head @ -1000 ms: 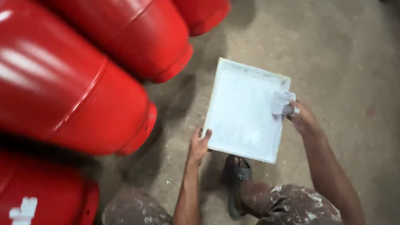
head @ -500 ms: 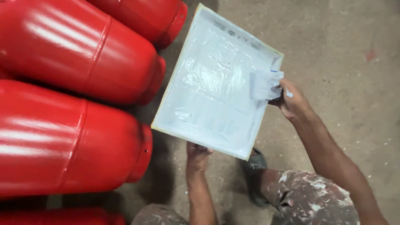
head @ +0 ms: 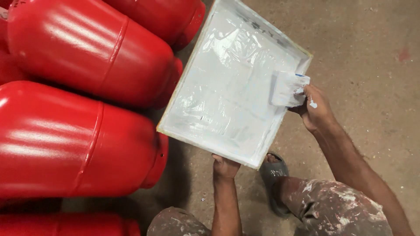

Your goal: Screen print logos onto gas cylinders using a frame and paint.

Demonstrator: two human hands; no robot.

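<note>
A white rectangular paint tray, coated with wet white paint, is held up tilted in front of me. My left hand grips its near edge from below. At the tray's right edge, my right hand holds a small white-covered roller or pad pressed against the inside of the tray. Paint spots mark my right hand.
Several large red gas cylinders lie on their sides at the left, close to the tray's left edge. The floor is bare concrete. My paint-spattered trousers and a dark sandal show below.
The tray has come closer and higher in view, nearer the red cylinders. My right hand with the roller stays at its right edge; my left hand keeps hold underneath.
</note>
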